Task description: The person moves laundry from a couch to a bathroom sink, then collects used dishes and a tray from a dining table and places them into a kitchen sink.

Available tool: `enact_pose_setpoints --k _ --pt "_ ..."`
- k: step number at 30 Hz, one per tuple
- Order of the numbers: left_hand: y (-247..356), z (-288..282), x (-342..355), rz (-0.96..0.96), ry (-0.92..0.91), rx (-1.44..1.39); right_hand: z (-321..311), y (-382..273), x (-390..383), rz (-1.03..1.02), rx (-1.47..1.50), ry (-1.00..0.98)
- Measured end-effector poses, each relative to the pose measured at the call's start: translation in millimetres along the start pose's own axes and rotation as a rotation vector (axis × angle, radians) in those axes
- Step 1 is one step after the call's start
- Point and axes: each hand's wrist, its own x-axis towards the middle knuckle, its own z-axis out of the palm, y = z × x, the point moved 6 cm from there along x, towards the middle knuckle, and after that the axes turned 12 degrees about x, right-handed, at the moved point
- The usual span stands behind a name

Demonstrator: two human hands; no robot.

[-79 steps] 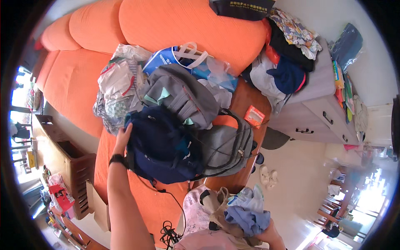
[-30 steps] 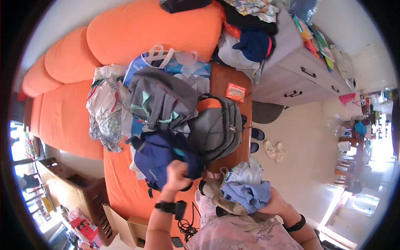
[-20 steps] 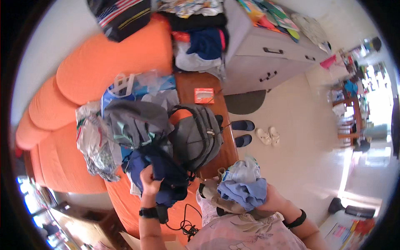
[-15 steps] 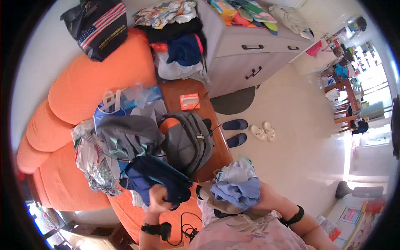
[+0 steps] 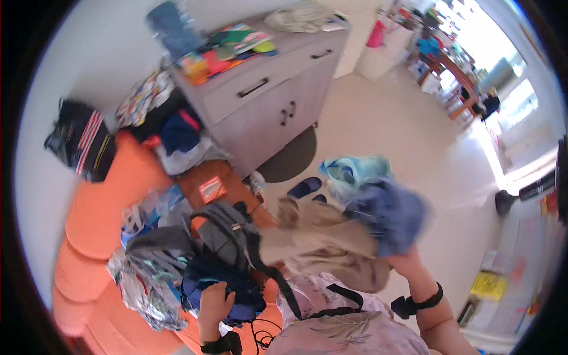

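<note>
My left hand (image 5: 214, 303) grips a dark blue backpack (image 5: 220, 287) lying on the orange sofa (image 5: 97, 219), close to my chest. A grey backpack (image 5: 228, 234) lies just beyond it, its black strap trailing toward me. My right hand (image 5: 408, 257) is raised and mostly hidden under a bundle of clothes (image 5: 349, 225) that it carries: beige, blue and teal fabric, blurred by motion.
Bags and loose clothing (image 5: 151, 269) are piled on the sofa. A grey drawer cabinet (image 5: 266, 109) stands beyond, with coloured items on top and clothes heaped at its left. Dark slippers (image 5: 305, 188) lie on the pale floor. A black bag (image 5: 80, 142) sits atop the sofa back.
My view has swung right toward the cabinet and floor. My left hand went from the backpack's side to gripping it near me. The clothes bundle rose on my right arm.
</note>
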Motion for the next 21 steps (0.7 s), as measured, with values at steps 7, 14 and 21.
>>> enact_pose_setpoints --k 7,14,21 --pt "160.6 -29.7 65.6 0.256 0.073 -0.029 -49.6 101.5 -78.3 0.913 1.591 0.331" --pt "405.9 26.5 104.0 0.631 -0.298 -0.384 -150.9 175.1 -178.9 0.846 2.031 0.638" --pt "571.4 82.9 96.1 1.028 -0.758 -0.076 -200.6 231.0 -320.3 0.735 1.971 1.151"
